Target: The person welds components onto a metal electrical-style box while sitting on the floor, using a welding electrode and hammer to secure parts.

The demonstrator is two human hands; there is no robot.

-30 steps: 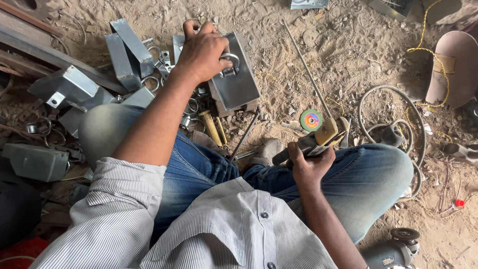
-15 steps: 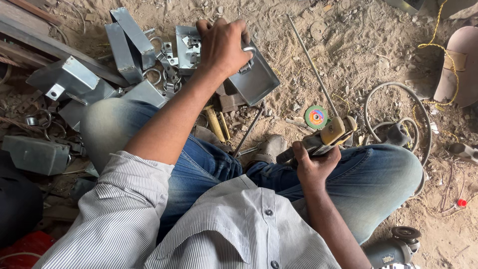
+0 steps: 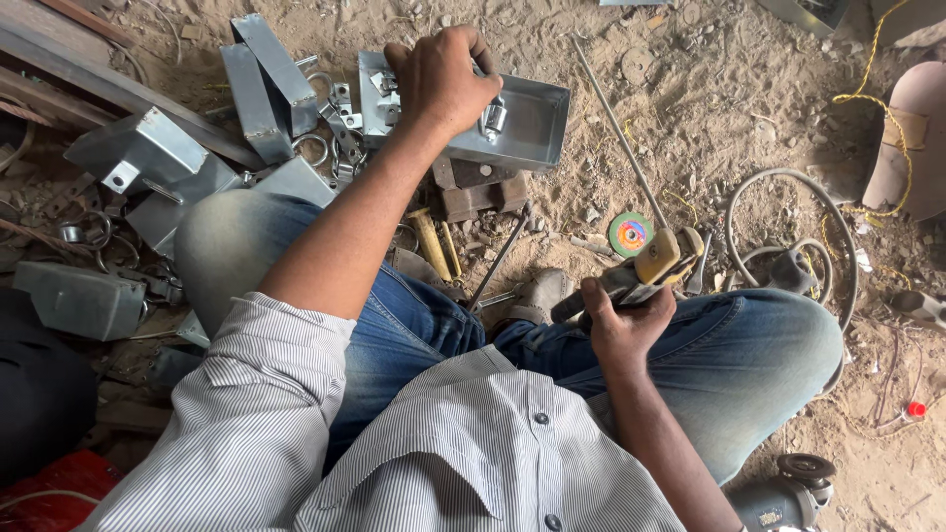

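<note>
Left hand (image 3: 440,79) has carried the grey metal box (image 3: 512,123) from its position a second ago, when the box stood on edge, long side pointing away, just above the brown blocks (image 3: 478,192). At half a second ago it was tilted askew in mid-turn. The box now lies crosswise with its open tray face up, long side running left to right, the small silver fitting (image 3: 493,118) exposed inside. The blocks beneath, formerly covered, are now uncovered
</note>
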